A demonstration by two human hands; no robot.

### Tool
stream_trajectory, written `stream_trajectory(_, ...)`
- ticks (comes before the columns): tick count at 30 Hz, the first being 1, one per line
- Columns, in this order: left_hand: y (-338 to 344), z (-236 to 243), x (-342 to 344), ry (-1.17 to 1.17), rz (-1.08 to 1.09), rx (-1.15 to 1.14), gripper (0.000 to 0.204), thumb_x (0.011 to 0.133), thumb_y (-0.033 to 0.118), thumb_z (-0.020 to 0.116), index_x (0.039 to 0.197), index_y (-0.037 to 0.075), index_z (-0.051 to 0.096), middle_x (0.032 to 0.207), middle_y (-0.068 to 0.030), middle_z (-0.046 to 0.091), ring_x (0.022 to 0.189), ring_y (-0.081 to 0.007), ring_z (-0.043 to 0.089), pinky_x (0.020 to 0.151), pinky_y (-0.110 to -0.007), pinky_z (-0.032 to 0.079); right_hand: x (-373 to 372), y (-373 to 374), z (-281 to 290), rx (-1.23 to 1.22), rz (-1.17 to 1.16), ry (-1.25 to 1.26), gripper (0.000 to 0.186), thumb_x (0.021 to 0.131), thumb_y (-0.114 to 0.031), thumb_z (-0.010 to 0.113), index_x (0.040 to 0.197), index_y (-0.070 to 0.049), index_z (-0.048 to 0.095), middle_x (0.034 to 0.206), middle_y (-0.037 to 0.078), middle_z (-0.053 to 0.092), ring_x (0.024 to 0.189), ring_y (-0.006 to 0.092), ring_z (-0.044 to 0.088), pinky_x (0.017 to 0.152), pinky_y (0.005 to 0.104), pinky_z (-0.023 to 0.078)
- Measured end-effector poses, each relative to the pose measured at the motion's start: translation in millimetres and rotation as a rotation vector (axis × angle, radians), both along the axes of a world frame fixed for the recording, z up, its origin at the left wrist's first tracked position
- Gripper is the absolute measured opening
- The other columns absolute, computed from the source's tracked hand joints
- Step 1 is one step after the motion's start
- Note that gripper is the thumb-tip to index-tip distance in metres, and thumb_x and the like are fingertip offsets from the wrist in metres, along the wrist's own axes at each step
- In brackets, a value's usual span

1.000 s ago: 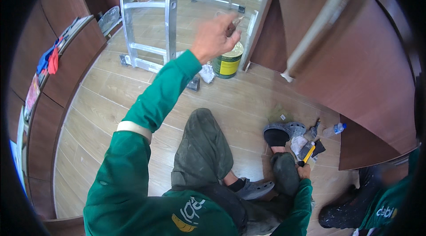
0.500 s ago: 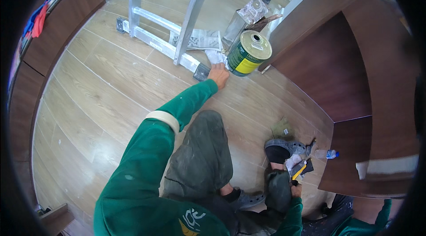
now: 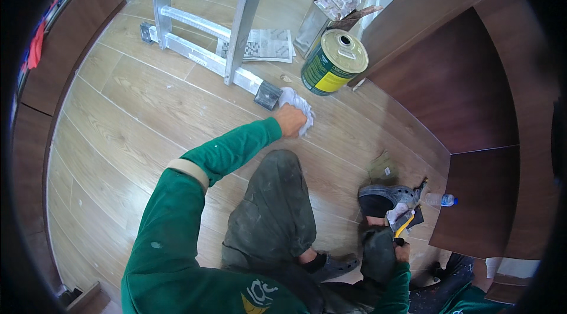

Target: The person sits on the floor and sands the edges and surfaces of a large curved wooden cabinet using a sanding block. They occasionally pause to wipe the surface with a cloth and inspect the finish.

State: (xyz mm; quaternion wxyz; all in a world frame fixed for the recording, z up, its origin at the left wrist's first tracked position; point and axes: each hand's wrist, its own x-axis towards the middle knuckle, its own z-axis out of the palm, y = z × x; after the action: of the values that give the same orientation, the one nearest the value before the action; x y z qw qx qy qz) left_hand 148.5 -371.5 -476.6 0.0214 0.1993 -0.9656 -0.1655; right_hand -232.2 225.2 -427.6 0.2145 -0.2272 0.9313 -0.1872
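My left hand (image 3: 290, 120) is closed round a crumpled white rag (image 3: 300, 106), just above the floor near the black foot (image 3: 268, 95) of an aluminium ladder (image 3: 201, 55). A green and yellow metal can (image 3: 334, 64) stands just beyond it. At the lower right, beside my knee, my right hand (image 3: 402, 252) is closed on the dark end of a slim yellow and black tool (image 3: 404, 225); its exact kind is unclear. Whitish crumpled material (image 3: 397, 213) and a dark flat piece lie by that tool, next to my grey clog (image 3: 390, 194).
Newspaper (image 3: 269, 45) lies behind the ladder. A rectangular metal tin (image 3: 312, 29) stands behind the can. A clear bottle with a blue cap (image 3: 440, 199) and an olive packet (image 3: 383, 167) lie near the brown panels (image 3: 440, 95). Brown cabinets (image 3: 65, 48) line the left.
My left hand has drawn the white rag back toward me, away from the newspaper and can. My right hand still holds the yellow tool. The view has shifted slightly.
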Motion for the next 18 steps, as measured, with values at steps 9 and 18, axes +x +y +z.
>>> stream_trajectory(9, -137.8, 15.8, -18.9, 0.214, 0.685, -0.076, 0.030, 0.077, 0.023, 0.075, 0.097, 0.001, 0.073, 0.103, -0.0254, 0.071, 0.096, -0.0416, 0.071, 0.084, -0.054, 0.056, -7.9, 6.0, 4.7, -0.017, -0.018, -0.037, 0.026, 0.077, -0.012, 0.075, 0.098, 0.002, 0.073, 0.090, 0.010, 0.073, 0.083, 0.0236, 0.069, 0.081, 0.0387, 0.053)
stream_trajectory(18, -210.9, -56.0, 16.1, -0.199, 0.784, -0.056, 0.023, 0.081, 0.019, 0.070, 0.100, 0.007, 0.075, 0.110, -0.0205, 0.073, 0.103, -0.0362, 0.072, 0.080, -0.054, 0.058, -2.4, 13.2, -4.6, 0.007, -0.076, -0.038, 0.024, 0.077, -0.013, 0.078, 0.096, 0.001, 0.074, 0.091, 0.012, 0.076, 0.085, 0.0259, 0.071, 0.083, 0.0384, 0.054)
